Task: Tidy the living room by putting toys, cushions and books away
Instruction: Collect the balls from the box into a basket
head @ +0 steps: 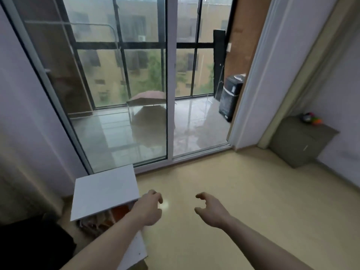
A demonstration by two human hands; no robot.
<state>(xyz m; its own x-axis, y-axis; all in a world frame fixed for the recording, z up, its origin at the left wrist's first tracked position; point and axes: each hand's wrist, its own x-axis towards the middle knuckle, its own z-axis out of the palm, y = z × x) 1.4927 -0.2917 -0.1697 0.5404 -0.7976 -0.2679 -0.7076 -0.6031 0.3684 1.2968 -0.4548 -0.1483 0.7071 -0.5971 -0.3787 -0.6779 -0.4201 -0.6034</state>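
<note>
Left hand (151,206), right hand (211,208): both loosely curled, holding nothing, above bare floor (233,191). Toys (311,118): on grey cabinet (300,141), far right corner. Risk: left forearm likely knocks white shelf (105,190) edge.

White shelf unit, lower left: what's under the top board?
Under the white top board sit blurred reddish-orange and brownish items, possibly books. The board and the left hand cover most of them, so count and type can't be told. The right hand holds nothing.
</note>
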